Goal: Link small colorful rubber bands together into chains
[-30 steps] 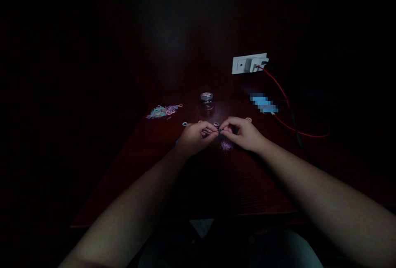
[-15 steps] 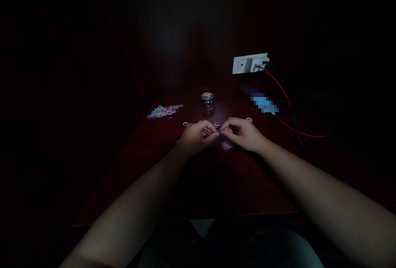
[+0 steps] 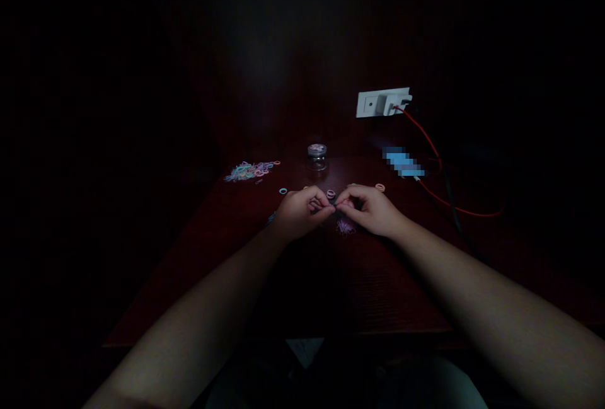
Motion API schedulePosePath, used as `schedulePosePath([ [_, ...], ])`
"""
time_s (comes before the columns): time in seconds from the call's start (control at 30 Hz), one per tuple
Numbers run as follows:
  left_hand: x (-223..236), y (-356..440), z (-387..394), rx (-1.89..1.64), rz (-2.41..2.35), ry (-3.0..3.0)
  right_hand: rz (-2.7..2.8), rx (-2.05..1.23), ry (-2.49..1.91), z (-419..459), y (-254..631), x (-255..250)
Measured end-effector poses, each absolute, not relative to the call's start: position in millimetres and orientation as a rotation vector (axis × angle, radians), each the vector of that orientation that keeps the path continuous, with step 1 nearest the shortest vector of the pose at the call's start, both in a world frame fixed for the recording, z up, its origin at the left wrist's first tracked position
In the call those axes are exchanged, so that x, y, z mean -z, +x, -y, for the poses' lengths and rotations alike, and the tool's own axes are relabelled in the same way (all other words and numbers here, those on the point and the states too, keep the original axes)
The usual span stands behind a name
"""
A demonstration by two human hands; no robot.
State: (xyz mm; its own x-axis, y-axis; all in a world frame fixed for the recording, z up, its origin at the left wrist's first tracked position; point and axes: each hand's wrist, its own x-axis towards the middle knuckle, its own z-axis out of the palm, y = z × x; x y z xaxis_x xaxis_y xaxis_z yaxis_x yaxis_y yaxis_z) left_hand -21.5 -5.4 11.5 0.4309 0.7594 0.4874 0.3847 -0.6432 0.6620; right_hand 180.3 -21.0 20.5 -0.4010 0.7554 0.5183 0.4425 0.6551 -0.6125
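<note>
Over the dark red table, my left hand (image 3: 301, 212) and my right hand (image 3: 367, 207) meet fingertip to fingertip, both in a pinch. Whatever lies between the tips is small and dark, too dim to name. Just beyond the fingers sit pink hair ties (image 3: 331, 195). Below the fingertips lies a small heap of purple bands (image 3: 346, 226). A blue hair tie (image 3: 283, 191) rests past my left hand, and an orange hair tie (image 3: 380, 188) past my right. Blue bands (image 3: 271, 217) are partly hidden behind my left hand.
A pile of many-coloured bands (image 3: 250, 171) lies at the table's far left. A clear round jar (image 3: 317, 157) with a lid stands at the back. On the right, a red cable (image 3: 454, 207) runs from a charger (image 3: 388, 105) in the wall socket to a blurred-out phone-like device (image 3: 403, 162).
The view has tipped slightly, so most things sit a little lower. My fingertips have drawn a little closer together; both hands keep their pinch.
</note>
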Motion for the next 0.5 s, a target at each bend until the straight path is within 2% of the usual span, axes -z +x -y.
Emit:
schedulePosePath([
  [0.5,-14.4,-21.1,7.0,-1.119,-0.913,2.235,2.052,-0.472,-0.937,21.7,180.3,-21.6],
])
